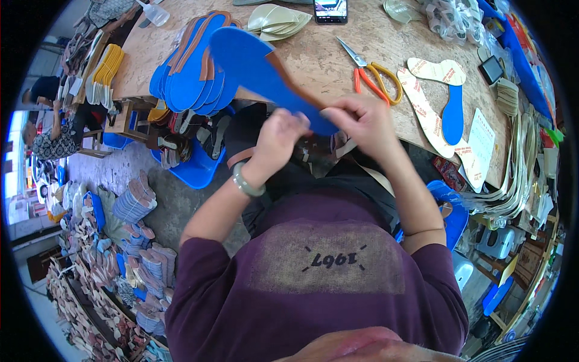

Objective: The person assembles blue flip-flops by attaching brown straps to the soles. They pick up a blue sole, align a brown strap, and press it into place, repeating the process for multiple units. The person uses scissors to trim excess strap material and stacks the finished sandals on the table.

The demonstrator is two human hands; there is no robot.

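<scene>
A blue insole (241,57) with a brown strip (288,77) along one edge is held up, tilted, in front of me at the table edge. My right hand (365,123) is closed on its near end, thumb on top. My left hand (280,142), with a pale bangle (248,181) at the wrist, has its fingers curled in at the insole's lower left edge. Those fingertips are blurred, and what they grip is hidden. Beyond, to the left, lies a fanned pile of similar blue insoles (192,90) with brown strips.
On the wooden table (310,57) are scissors (371,72) with orange and yellow handles, a phone (331,11), pale curved pieces (277,23), and white insole pieces (422,111). Blue bins (202,172) stand below. Bundled shoe parts (136,202) cover the left floor.
</scene>
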